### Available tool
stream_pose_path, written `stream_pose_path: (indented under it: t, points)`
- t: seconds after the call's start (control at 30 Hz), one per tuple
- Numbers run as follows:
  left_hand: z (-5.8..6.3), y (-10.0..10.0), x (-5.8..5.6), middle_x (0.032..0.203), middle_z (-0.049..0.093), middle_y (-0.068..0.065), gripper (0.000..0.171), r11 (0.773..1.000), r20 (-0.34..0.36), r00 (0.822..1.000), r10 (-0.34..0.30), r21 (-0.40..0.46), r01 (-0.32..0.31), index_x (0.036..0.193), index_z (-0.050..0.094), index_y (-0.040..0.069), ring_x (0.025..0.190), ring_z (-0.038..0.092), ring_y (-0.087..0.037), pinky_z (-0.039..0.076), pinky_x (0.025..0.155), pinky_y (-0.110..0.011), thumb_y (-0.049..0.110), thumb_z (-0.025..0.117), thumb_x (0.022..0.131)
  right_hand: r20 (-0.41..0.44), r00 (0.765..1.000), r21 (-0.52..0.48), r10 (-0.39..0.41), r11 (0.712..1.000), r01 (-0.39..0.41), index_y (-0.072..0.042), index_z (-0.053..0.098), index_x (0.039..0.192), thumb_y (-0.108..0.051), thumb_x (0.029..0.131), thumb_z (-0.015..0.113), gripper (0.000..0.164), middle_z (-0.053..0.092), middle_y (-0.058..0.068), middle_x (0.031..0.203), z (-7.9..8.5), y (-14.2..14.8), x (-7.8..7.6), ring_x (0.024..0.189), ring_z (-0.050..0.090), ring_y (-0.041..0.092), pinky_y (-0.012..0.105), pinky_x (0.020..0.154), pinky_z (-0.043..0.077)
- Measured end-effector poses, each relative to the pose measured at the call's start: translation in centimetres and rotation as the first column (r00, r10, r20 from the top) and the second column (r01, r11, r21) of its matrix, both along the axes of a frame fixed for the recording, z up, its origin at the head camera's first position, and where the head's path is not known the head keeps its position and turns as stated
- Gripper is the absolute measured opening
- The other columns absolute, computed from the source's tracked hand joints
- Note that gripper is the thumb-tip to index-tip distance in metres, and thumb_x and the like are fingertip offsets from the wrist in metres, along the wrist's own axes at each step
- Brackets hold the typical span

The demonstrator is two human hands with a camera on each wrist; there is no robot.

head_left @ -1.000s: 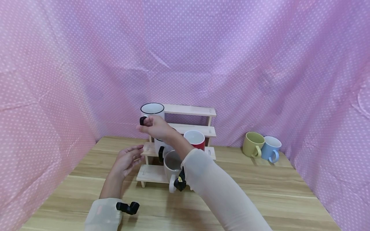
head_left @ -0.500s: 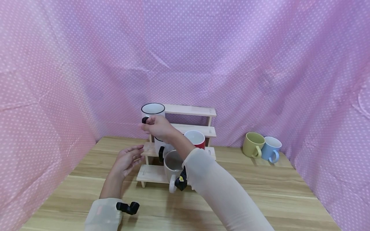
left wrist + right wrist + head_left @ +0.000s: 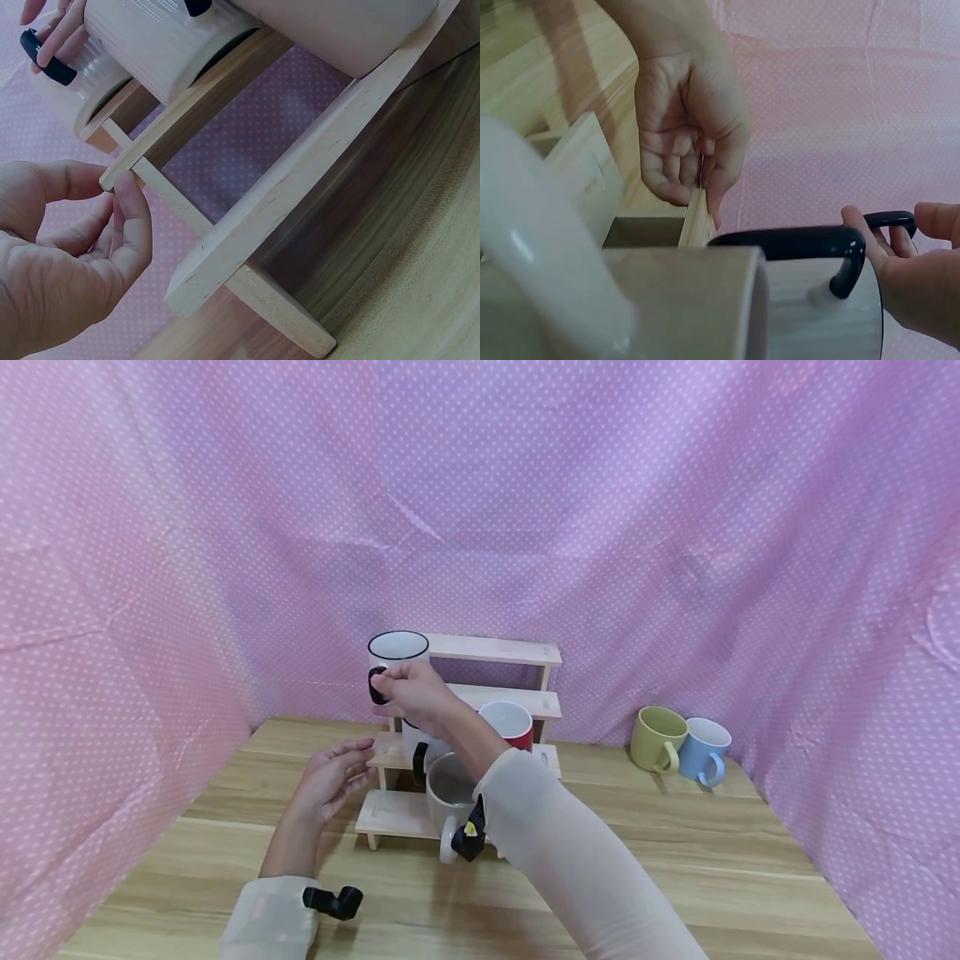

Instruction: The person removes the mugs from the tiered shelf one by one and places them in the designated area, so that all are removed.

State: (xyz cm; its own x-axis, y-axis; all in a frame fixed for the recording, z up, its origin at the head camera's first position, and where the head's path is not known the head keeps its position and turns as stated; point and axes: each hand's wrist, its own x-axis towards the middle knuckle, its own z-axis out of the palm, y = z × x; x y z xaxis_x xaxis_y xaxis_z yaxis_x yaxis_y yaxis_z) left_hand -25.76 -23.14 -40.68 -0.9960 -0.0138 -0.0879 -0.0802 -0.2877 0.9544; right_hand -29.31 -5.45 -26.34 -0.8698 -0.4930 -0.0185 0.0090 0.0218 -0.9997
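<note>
On the stepped wooden rack [image 3: 495,649], a white mug with a black rim [image 3: 400,646] stands at the left of the upper steps. Its black handle [image 3: 46,60] is between the thumb and fingers of my right hand [image 3: 418,693]. My left hand [image 3: 330,781] pinches the left end of a lower shelf [image 3: 118,178]. Below my right forearm is a second white mug with a black handle [image 3: 415,745], partly hidden. A greyish mug [image 3: 452,781] with a pale handle sits on the bottom step. Beside my forearm shows a red mug with a white inside [image 3: 506,720].
A yellow-green mug [image 3: 648,743] and a light blue mug [image 3: 701,752] stand side by side on the wooden table [image 3: 622,843] at the right. Pink dotted cloth [image 3: 480,527] hangs behind and on both sides.
The black-rimmed mug has shifted slightly right, its handle turning to show more toward the front. My right hand has moved right and a little down with it. My left hand stays put.
</note>
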Motion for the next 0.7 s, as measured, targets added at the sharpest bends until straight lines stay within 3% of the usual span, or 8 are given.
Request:
stream_pose_path:
  t: [0.17, 0.27, 0.4, 0.7]
  points:
    - [0.0, -0.1, 0.0, 0.110, 0.061, 0.001, 0.035, 1.000, -0.002, 1.000, -0.003, -0.020, 0.003, 0.136, 0.052, -0.010, 0.093, 0.063, -0.009, 0.060, 0.087, -0.023, 0.004, 0.055, 0.105, 0.106, 0.994, -0.108, 0.036, 0.994, -0.024, 0.013, 0.048, 0.138, -0.007, 0.104, 0.059, 0.041, 0.052, 0.020, 0.144, 0.1, -0.6, 0.6, 0.135, 0.051, 0.037, 0.045, 0.110, 0.050]
    - [0.0, -0.1, -0.1, 0.111, 0.060, 0.001, 0.037, 1.000, -0.003, 1.000, -0.003, -0.028, 0.003, 0.139, 0.049, -0.011, 0.095, 0.062, -0.009, 0.059, 0.089, -0.024, 0.004, 0.054, 0.105, 0.124, 0.992, -0.142, 0.028, 0.990, -0.010, 0.013, 0.043, 0.144, -0.006, 0.103, 0.059, 0.047, 0.046, 0.021, 0.151, 0.1, -1.0, 0.9, 0.142, 0.042, 0.038, 0.047, 0.112, 0.047]
    - [0.0, -0.1, -0.1, 0.113, 0.059, 0.000, 0.038, 0.999, -0.001, 1.000, -0.004, -0.037, 0.004, 0.140, 0.048, -0.012, 0.097, 0.061, -0.008, 0.059, 0.090, -0.024, 0.004, 0.052, 0.106, 0.120, 0.992, -0.157, -0.026, 0.987, 0.044, 0.013, 0.049, 0.138, -0.006, 0.104, 0.060, 0.041, 0.050, 0.019, 0.147, -0.2, -1.5, 1.0, 0.142, 0.044, 0.035, 0.044, 0.111, 0.049]
    - [-0.1, -0.1, -0.1, 0.113, 0.061, 0.001, 0.037, 0.999, -0.007, 1.000, -0.006, -0.038, 0.005, 0.139, 0.050, -0.011, 0.099, 0.062, -0.008, 0.059, 0.091, -0.024, 0.004, 0.053, 0.105, 0.102, 0.980, -0.144, -0.172, 0.972, 0.186, 0.006, 0.066, 0.109, -0.015, 0.103, 0.063, 0.022, 0.062, 0.014, 0.131, -0.7, -2.2, 1.4, 0.129, 0.058, 0.033, 0.040, 0.103, 0.056]
